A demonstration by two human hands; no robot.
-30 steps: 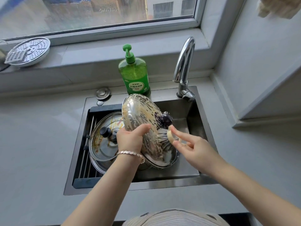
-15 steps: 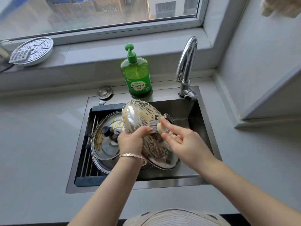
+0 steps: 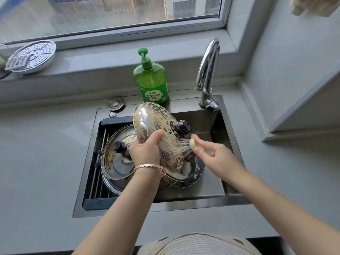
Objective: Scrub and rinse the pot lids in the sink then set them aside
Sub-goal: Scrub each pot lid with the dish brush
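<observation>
My left fingers gripped the sudsy lid tilted over the sink, while my right fingers, pinching the brush, had slid from the knob down the dome: scrubbing unfinished, rinse pending.

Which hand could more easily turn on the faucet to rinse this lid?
Right, probably. The right hand pinches only a small brush and sits nearer the faucet; the left hand grips the tilted soapy lid.
</observation>
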